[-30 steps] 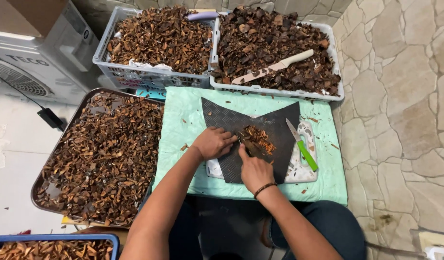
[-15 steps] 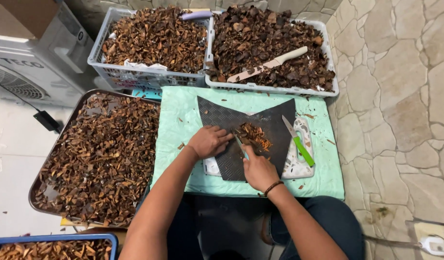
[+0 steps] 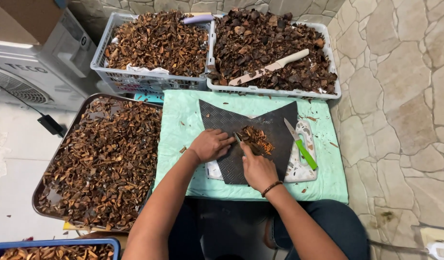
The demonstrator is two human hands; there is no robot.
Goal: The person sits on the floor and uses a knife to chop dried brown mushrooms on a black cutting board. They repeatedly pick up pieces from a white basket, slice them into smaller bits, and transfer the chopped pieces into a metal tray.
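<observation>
A mint-green cloth (image 3: 183, 144) covers the low table under both hands; a dark ridged mat (image 3: 275, 120) lies on it.

cardboard box (image 3: 19, 19): far left corner, plain brown, cut off by the edge
appliance marking (image 3: 20, 67): grey lettering on the white casing, far left, under the box

We sit over a floor of irregular beige stone slabs (image 3: 405, 96) with pale joints; the same stone climbs the wall (image 3: 193, 6) ahead. To our left lies smooth white flooring (image 3: 14, 163), with a white appliance (image 3: 29, 67) standing there.
</observation>
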